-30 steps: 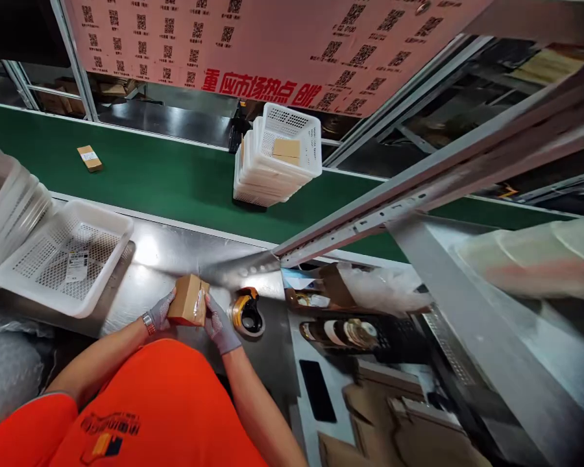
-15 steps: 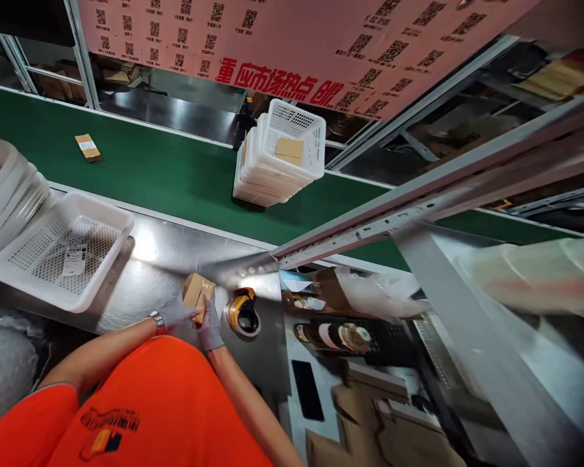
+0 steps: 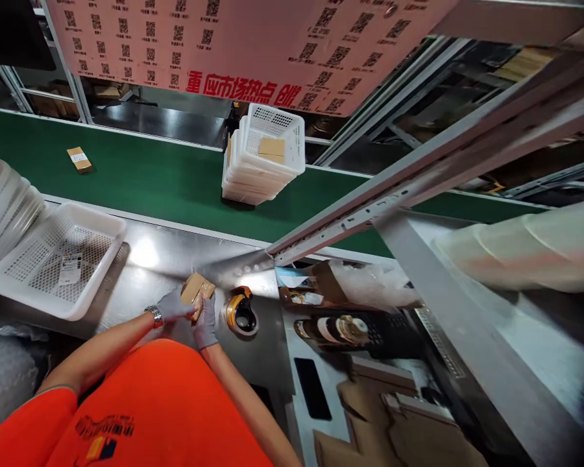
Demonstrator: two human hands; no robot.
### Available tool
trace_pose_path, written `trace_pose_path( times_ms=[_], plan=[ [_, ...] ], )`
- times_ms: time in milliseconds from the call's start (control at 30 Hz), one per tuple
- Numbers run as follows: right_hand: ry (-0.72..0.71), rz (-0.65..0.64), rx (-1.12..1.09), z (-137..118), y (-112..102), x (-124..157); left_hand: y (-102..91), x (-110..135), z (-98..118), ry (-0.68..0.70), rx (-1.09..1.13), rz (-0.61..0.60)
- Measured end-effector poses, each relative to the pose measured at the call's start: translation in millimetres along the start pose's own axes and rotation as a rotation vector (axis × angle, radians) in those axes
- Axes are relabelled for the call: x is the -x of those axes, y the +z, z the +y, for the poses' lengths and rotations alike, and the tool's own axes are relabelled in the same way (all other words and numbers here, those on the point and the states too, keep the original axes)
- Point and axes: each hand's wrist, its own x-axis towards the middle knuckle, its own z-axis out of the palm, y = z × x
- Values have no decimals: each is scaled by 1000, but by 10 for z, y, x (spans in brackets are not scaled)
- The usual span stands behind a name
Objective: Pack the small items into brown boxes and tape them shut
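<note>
1. Head view: holds a small cardboard box at lower centre-left of the frame, clamped between gloved left hand and gloved right hand.
2. Presses right fingers against its right side, near a tape dispenser.

The shiny metal worktop carries a white perforated basket at the left and, farther right, a yellow-and-black tape dispenser.
</note>
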Motion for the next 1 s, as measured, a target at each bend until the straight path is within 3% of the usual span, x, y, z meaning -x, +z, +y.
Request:
trace_pose_path(
  times_ms=[100, 233, 300, 467, 600, 767, 900, 1000],
  plan=[
    [-30, 126, -74, 13, -20, -60, 10, 41, 37, -16, -231, 63],
    [5, 83, 29, 35, -151, -102, 71, 21, -59, -34, -384, 78],
    [-25, 85, 221, 17, -329, -135, 62, -32, -178, -41, -425, 67],
    [-290, 346, 993, -114, -1077, -258, -87, -181, -525, -101, -524, -13],
    [-265, 319, 1350, -213, -1449, -314, -159, -240, -665, -98, -522, -39],
    [-86, 275, 1606, -365, -1355, -335, -164, -255, -684, -85, -511, -50],
    [-16, 213, 1504, -555, -1290, -359, -189, -245, -674, -71, -485, -68],
    [-75, 184, 1302, -717, -1344, -301, -226, -219, -637, -60, -438, -4]
  ],
)
